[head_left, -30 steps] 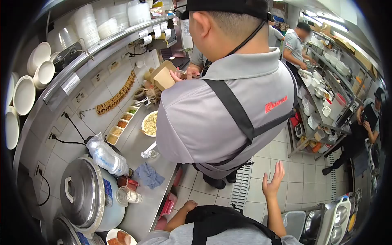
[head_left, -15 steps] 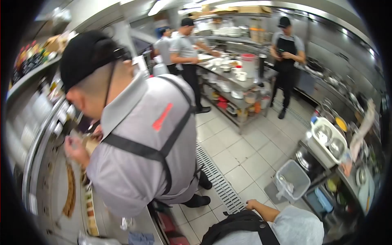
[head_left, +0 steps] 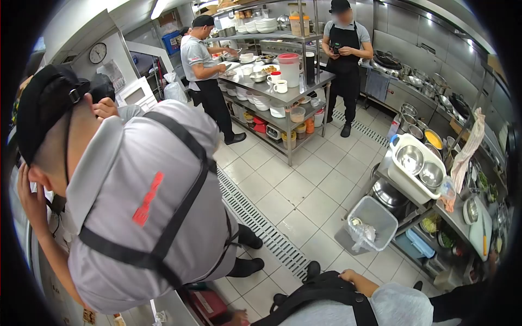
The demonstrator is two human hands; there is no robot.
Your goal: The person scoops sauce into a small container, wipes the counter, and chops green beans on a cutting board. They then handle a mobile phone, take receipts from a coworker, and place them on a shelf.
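Note:
My right hand [head_left: 348,275] lies at the top of my black apron [head_left: 321,296], fingers curled over its edge, forearm running off to the right. Only a sliver of my left hand [head_left: 237,317] shows at the bottom edge, near the red box [head_left: 205,302] under the counter; its fingers cannot be made out. Close on my left a co-worker in a grey shirt [head_left: 147,201] with black apron straps and a black cap bends away from me, one hand [head_left: 31,198] raised to the head.
A floor drain grate [head_left: 261,228] runs across the tiled floor. A lined bin [head_left: 370,225] stands by the right-hand counter under a white tub of steel bowls [head_left: 416,168]. A steel rack table [head_left: 277,89] with cups and containers stands ahead, with two other people beside it.
The view has swung right from the left counter to the open kitchen. My right hand dropped from mid-air to my apron top. The co-worker now has a hand at the head.

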